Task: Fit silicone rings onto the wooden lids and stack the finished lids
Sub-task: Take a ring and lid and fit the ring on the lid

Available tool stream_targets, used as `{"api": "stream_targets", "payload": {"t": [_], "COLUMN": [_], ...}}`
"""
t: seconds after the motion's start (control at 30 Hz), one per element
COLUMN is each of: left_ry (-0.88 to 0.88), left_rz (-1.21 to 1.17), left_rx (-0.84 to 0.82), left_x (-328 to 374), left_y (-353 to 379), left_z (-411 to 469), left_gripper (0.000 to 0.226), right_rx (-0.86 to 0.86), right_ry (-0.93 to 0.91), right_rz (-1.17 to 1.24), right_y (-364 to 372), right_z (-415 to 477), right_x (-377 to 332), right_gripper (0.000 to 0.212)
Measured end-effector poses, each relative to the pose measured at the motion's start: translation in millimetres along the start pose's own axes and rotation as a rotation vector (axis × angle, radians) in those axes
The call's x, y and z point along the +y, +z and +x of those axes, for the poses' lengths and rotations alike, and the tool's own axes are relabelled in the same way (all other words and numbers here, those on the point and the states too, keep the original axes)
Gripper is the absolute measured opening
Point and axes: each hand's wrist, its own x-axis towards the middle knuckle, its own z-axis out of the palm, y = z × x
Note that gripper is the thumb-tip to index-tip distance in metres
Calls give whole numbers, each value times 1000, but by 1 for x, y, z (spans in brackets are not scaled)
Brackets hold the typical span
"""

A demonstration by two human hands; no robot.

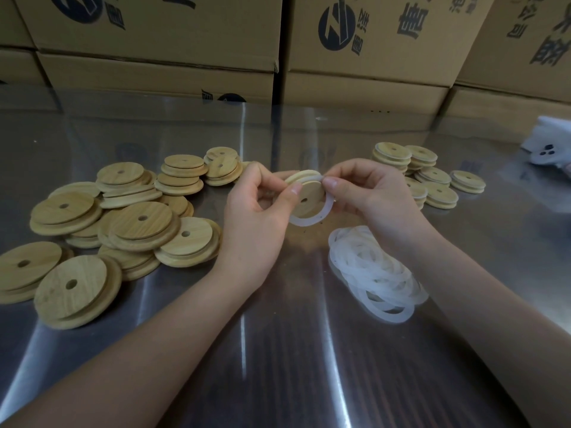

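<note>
I pinch the wooden lid point(304, 193) with left hand point(262, 205) and right hand point(367, 193) above the ring pile point(374, 270) — thumbs seating the silicone ring point(312, 217), apparently.

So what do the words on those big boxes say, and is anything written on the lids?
"唐": large character on the middle cardboard box.
By the round logo on that box: small characters, too blurred to read.
On the left box and right box: characters cut off or tilted, unreadable.
No writing on the wooden lids or silicone rings.
</note>
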Motion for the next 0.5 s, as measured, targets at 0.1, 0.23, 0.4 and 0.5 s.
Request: {"api": "stream_targets", "payload": {"t": [0.1,0.23,0.4,0.5], "left_ry": [-9,-45,-111,-110], "left_rz": [-16,-29,-93,-80], "left_rx": [-11,7,24,-14], "left_x": [-3,-3,1,-2], "left_y": [-2,-3,-3,-3], "left_z": [2,3,3,3], "left_gripper": [21,24,24,22], "right_rx": [-1,-13,-25,-12], "right_ry": [7,19,42,44], "right_rz": [5,3,12,12], "right_y": [1,0,2,1], "right_z": [0,-1,-2,-1], "right_x": [0,-1,0,-1], "right_gripper": [11,9,10,12]}}
